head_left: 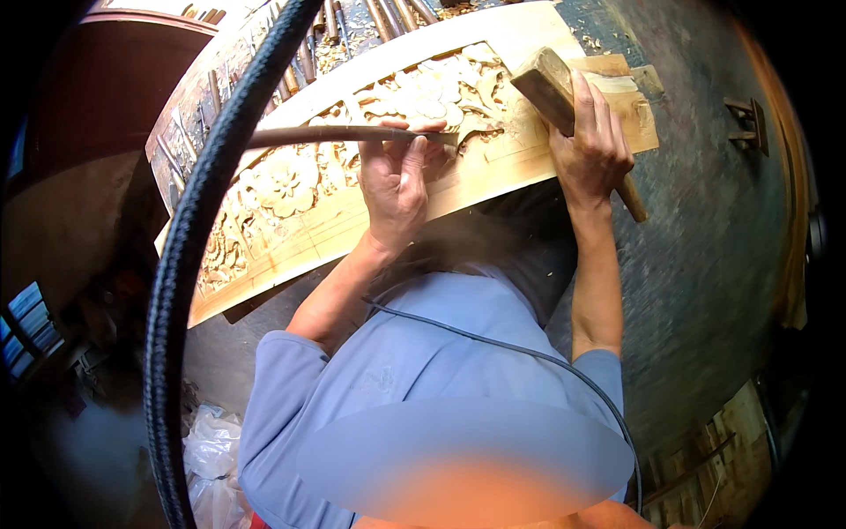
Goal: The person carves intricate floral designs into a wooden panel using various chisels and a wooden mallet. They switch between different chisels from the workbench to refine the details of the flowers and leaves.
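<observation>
A pale wooden panel lies before me, its recessed middle carved in relief with flowers and leaves. My left hand is closed around a carving chisel, low over the panel. The chisel's long brown handle sticks out to the left, and its dark blade end points right, toward the carved edge. Whether its tip touches the wood I cannot tell. To the right, my right hand grips a wooden mallet close below its blocky head. The mallet's handle end shows beneath that hand, over the panel's near edge.
Several chisels lie among shavings on the bench beyond the panel. Wood pieces sit at the panel's right end. A small wooden stool stands at far right. A thick black braided cable crosses the left of the view. Plastic bags lie lower left.
</observation>
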Demonstrator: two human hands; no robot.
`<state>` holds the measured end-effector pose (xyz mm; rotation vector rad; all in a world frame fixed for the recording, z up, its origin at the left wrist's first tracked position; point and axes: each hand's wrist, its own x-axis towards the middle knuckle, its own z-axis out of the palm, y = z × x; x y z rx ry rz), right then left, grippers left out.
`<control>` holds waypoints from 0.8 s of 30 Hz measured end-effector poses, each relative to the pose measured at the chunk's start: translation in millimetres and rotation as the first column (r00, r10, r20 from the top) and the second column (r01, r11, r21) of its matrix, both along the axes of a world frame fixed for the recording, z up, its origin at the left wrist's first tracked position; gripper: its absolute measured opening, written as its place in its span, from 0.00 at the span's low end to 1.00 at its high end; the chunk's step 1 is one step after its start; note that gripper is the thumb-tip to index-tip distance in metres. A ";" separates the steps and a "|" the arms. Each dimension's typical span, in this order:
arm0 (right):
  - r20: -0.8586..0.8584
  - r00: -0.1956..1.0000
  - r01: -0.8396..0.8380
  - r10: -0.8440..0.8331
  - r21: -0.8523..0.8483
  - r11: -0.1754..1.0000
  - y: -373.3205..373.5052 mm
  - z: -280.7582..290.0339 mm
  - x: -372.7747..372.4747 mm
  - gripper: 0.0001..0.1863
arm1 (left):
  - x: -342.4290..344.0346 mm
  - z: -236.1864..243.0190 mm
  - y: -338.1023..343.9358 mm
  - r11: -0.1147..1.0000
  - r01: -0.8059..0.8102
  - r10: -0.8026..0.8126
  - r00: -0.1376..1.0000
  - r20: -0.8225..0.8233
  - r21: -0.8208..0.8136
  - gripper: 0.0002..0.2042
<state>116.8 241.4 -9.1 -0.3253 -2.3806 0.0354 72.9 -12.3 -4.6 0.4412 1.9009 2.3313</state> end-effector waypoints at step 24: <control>-0.068 0.983 -0.177 0.168 -0.155 0.972 -0.5 38.0 -5.3 0.38 | -12.4 6.9 10.2 0.910 -0.031 -0.119 0.936 -0.332 -0.413 0.21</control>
